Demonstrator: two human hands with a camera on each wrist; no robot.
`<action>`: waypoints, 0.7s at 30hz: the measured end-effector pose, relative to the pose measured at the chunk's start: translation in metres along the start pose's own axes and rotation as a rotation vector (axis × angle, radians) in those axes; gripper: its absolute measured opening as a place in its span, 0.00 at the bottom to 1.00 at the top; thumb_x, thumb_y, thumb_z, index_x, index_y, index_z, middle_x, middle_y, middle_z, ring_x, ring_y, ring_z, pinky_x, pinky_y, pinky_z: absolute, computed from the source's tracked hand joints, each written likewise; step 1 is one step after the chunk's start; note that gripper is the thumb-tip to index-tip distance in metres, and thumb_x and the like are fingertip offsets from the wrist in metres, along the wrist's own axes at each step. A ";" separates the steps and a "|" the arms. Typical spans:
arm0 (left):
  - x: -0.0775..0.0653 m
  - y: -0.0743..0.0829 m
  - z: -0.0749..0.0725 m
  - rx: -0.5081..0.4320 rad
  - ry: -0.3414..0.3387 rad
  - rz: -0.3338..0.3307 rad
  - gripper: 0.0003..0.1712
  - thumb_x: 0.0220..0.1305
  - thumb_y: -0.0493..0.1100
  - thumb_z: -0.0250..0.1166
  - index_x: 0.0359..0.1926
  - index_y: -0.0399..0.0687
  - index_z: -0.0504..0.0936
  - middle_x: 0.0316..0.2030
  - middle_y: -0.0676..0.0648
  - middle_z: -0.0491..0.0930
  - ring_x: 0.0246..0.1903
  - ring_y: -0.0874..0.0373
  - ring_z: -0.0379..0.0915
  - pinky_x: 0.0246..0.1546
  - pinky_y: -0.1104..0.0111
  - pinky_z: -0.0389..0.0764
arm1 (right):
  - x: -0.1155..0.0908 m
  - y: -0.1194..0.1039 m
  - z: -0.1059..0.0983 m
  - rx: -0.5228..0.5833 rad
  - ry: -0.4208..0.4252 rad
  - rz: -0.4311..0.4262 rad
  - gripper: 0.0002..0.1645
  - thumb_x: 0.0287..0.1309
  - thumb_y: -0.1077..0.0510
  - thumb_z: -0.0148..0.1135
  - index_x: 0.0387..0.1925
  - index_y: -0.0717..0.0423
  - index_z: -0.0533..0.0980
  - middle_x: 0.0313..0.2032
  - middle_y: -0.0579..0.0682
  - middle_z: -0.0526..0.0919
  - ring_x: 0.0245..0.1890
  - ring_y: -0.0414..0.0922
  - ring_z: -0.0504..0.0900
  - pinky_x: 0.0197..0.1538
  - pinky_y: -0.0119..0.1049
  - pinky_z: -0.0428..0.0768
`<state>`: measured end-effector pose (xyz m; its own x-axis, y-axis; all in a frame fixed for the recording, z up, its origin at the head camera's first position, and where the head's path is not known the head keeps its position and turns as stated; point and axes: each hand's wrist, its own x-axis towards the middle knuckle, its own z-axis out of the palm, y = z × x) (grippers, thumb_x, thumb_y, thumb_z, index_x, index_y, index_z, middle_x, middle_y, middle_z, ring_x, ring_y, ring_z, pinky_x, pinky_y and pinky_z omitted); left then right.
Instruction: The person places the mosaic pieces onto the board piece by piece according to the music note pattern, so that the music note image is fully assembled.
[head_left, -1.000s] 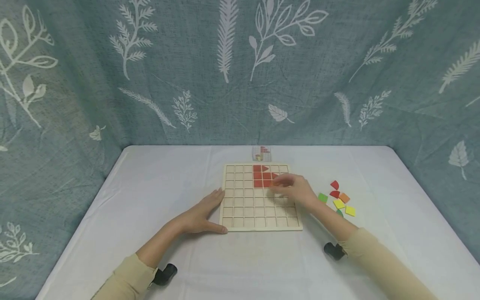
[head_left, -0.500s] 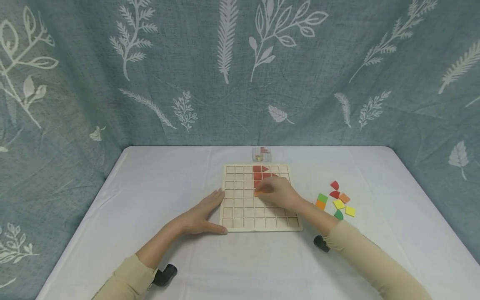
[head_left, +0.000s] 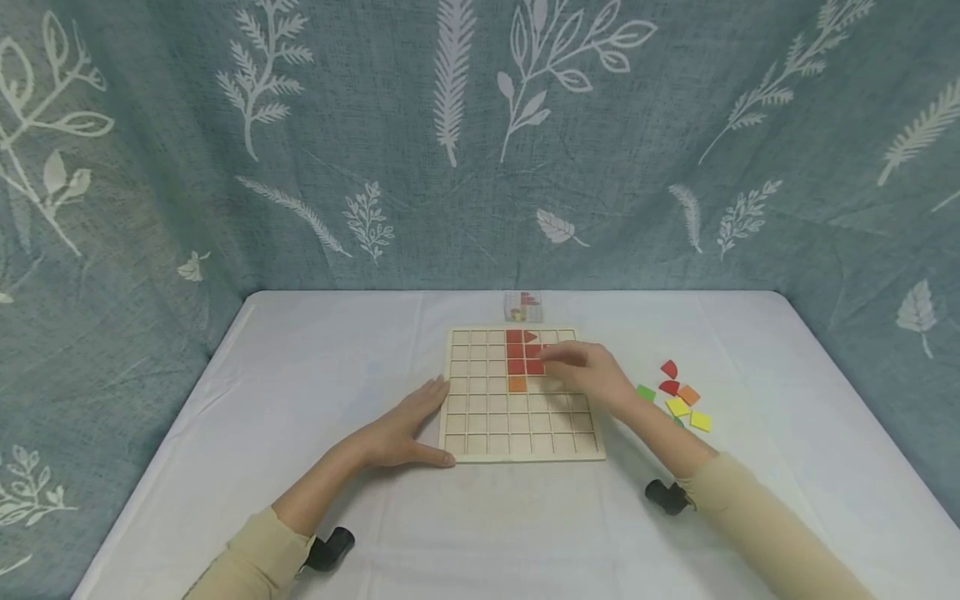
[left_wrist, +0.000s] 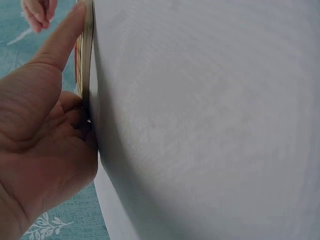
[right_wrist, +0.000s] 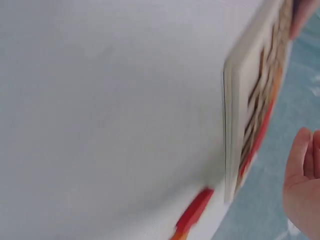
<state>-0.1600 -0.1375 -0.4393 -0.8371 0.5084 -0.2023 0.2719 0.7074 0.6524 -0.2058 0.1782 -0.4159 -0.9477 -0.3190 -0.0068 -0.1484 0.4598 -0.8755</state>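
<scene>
A pale wooden grid board lies on the white table. My left hand rests against its left side, thumb on the front left corner and fingers extended along the edge. Several red tiles fill squares in the board's upper middle, and one orange square tile sits directly below them. Over the board's right part hovers my right hand, hiding some squares. In the right wrist view, that hand's fingers are raised above the board with nothing visible between them.
Right of the board lie loose pieces: red quarter rounds, an orange tile, yellow tiles and green ones, partly behind the right forearm. A small pattern card lies beyond the board. A patterned curtain hangs behind the table.
The right hand brought the orange tile to the square below the red ones, let go of it, and has moved back up and right. The left hand has stayed put.
</scene>
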 end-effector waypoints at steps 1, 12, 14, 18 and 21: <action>0.000 0.000 0.000 -0.001 -0.001 0.002 0.67 0.46 0.61 0.75 0.76 0.37 0.46 0.76 0.39 0.41 0.75 0.44 0.33 0.73 0.49 0.41 | -0.003 0.001 -0.005 0.035 0.016 0.024 0.17 0.65 0.55 0.62 0.53 0.56 0.81 0.53 0.51 0.82 0.57 0.49 0.77 0.61 0.49 0.74; 0.000 -0.001 -0.001 0.001 0.001 0.005 0.67 0.46 0.61 0.75 0.76 0.36 0.47 0.76 0.38 0.42 0.75 0.43 0.34 0.73 0.49 0.41 | -0.044 0.025 -0.062 0.043 0.123 0.185 0.25 0.67 0.47 0.59 0.57 0.61 0.77 0.56 0.57 0.79 0.55 0.52 0.78 0.59 0.48 0.77; 0.000 -0.001 0.000 -0.001 0.002 0.004 0.67 0.46 0.62 0.75 0.76 0.36 0.47 0.76 0.38 0.42 0.75 0.44 0.34 0.73 0.49 0.41 | -0.051 0.030 -0.069 -0.035 0.142 0.195 0.25 0.68 0.47 0.59 0.56 0.60 0.77 0.56 0.57 0.79 0.54 0.53 0.78 0.59 0.50 0.77; -0.001 -0.001 0.000 -0.008 0.002 0.014 0.67 0.46 0.61 0.75 0.76 0.36 0.47 0.76 0.38 0.42 0.75 0.43 0.34 0.73 0.49 0.41 | -0.061 0.043 -0.082 -0.250 0.151 0.196 0.18 0.67 0.51 0.59 0.53 0.57 0.79 0.51 0.56 0.82 0.50 0.53 0.77 0.53 0.50 0.78; -0.001 0.000 0.000 -0.014 -0.001 0.025 0.67 0.47 0.60 0.75 0.75 0.36 0.46 0.76 0.38 0.41 0.75 0.43 0.33 0.73 0.49 0.41 | -0.065 0.051 -0.087 -0.365 0.132 0.173 0.15 0.65 0.57 0.62 0.50 0.58 0.81 0.45 0.55 0.84 0.46 0.52 0.79 0.49 0.49 0.80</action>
<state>-0.1593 -0.1381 -0.4394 -0.8296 0.5262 -0.1868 0.2861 0.6879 0.6671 -0.1761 0.2948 -0.4184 -0.9920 -0.1130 -0.0557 -0.0517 0.7682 -0.6381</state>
